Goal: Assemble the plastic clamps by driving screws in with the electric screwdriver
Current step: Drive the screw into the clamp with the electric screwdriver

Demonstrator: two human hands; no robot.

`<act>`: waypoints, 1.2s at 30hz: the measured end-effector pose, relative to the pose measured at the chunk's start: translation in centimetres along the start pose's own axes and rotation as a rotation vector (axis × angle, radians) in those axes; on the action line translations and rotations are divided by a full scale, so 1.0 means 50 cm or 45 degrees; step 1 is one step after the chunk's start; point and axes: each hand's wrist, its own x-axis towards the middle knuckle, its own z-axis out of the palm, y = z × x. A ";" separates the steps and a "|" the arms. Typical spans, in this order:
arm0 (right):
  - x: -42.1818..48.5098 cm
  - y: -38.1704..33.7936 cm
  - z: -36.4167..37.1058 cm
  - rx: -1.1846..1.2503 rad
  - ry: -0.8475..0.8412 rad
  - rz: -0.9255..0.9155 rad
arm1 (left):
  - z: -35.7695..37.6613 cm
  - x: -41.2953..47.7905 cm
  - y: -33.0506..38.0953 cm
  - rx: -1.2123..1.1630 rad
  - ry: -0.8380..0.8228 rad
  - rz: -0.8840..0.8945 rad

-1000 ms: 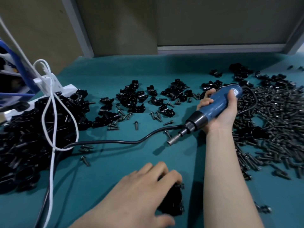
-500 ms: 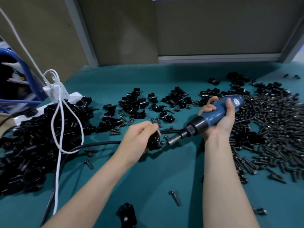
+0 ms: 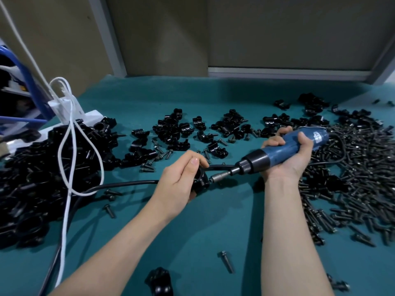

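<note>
My left hand (image 3: pixel 180 180) grips a black plastic clamp (image 3: pixel 202 180) just above the green table, at the centre. My right hand (image 3: pixel 292 153) holds the blue electric screwdriver (image 3: pixel 284 150), which slants down to the left. Its metal bit (image 3: pixel 220 178) meets the right side of the clamp. The screw at the bit's tip is hidden. A loose screw (image 3: pixel 226 261) lies on the table near the front, between my forearms.
A big heap of black clamps (image 3: pixel 42 178) fills the left side, crossed by white cords (image 3: pixel 68 159) and the screwdriver's black cable (image 3: pixel 119 184). Smaller clamp groups (image 3: pixel 177 133) lie at the back. Many dark screws (image 3: pixel 359 178) cover the right. One clamp (image 3: pixel 160 283) sits at the front edge.
My left hand picked a clamp up from the near table and carried it forward to the screwdriver. The bit now touches the clamp. My right hand has barely moved.
</note>
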 end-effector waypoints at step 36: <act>-0.011 -0.012 0.027 0.378 -0.539 0.077 | -0.002 0.006 0.027 -0.396 -0.350 -0.562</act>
